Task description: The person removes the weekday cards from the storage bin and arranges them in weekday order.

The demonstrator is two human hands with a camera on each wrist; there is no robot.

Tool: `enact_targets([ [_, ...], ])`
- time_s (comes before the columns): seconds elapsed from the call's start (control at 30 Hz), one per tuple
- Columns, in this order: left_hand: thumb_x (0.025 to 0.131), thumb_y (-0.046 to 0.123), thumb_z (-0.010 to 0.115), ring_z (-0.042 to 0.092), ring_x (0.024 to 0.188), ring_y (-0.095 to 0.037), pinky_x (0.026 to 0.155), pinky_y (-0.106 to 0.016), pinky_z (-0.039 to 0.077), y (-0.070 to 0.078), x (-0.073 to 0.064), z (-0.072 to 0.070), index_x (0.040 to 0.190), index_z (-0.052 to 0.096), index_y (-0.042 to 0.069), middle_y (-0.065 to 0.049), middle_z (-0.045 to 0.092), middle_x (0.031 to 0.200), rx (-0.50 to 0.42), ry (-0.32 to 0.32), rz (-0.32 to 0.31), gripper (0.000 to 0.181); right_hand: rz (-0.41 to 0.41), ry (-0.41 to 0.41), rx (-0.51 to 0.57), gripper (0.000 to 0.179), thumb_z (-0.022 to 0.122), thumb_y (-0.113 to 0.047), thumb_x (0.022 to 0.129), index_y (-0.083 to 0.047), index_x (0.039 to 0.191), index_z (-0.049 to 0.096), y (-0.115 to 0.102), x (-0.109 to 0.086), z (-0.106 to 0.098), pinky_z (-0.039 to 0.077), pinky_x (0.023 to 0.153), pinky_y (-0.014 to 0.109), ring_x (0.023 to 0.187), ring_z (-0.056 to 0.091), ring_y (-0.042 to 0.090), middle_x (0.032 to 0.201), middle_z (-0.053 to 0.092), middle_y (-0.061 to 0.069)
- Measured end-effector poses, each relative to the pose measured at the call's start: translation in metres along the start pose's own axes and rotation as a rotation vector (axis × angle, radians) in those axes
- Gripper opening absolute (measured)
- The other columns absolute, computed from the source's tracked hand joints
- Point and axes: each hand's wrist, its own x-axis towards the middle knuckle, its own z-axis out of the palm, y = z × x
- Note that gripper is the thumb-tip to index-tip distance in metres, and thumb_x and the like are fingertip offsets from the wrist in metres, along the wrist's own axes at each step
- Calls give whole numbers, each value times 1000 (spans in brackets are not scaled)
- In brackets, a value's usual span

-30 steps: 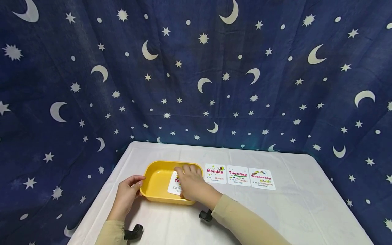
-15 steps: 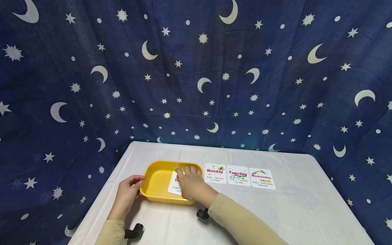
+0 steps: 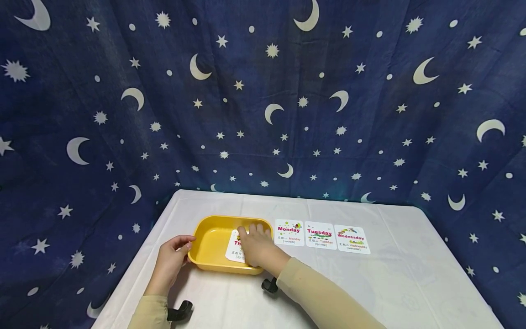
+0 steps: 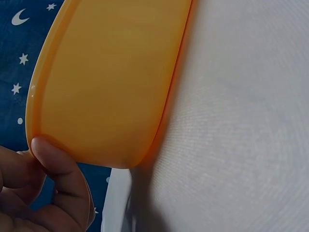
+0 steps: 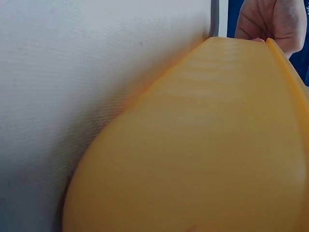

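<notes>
My left hand (image 3: 170, 260) pinches the left end of a yellow plastic tray (image 3: 211, 237); in the left wrist view the thumb (image 4: 53, 157) lies over the rim. Inside the tray's right half, my right hand (image 3: 259, 249) reaches down over a white card (image 3: 235, 251) with red letters starting "Th". The hand covers the card's right side, and its fingertips point toward the tray's far wall. Whether the fingers grip the card I cannot tell. The right wrist view is filled by the tray's outer wall (image 5: 193, 145), which hides the right fingers.
To the right of the tray, a Monday card (image 3: 289, 233), a Tuesday card (image 3: 321, 235) and a Wednesday card (image 3: 352, 239) lie face up in a row. They rest on a white tablecloth (image 3: 390, 283). A dark blue curtain (image 3: 263, 114) with moons and stars hangs behind.
My right hand and forearm have shifted slightly, with the wrist moving a little left. The left hand, the tray and the three cards in the row stay in place.
</notes>
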Motion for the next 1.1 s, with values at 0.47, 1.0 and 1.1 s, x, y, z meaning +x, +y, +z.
enact_targets([
  [0.47,108,2,59,57,68,-13,61,-24,54,-2,1,0,131,67,-8,-21,66,120,-2,-4,5,26,0,-3,26,89,96,-30,79,-20,149,44,0,3,1,45,100,49,117,48,32,132,53,14],
  [1.0,108,2,60,57,67,-13,61,-26,55,-2,1,0,131,67,-7,-20,67,119,2,-4,-1,26,-17,29,79,100,101,-30,73,-22,154,43,1,3,1,41,101,48,118,45,32,136,51,14],
  [1.1,108,3,60,57,67,-13,61,-25,54,-3,1,0,131,67,-7,-20,67,118,1,-4,-3,26,-28,43,89,101,101,-29,73,-22,155,43,2,3,2,42,99,49,118,45,33,136,51,14],
])
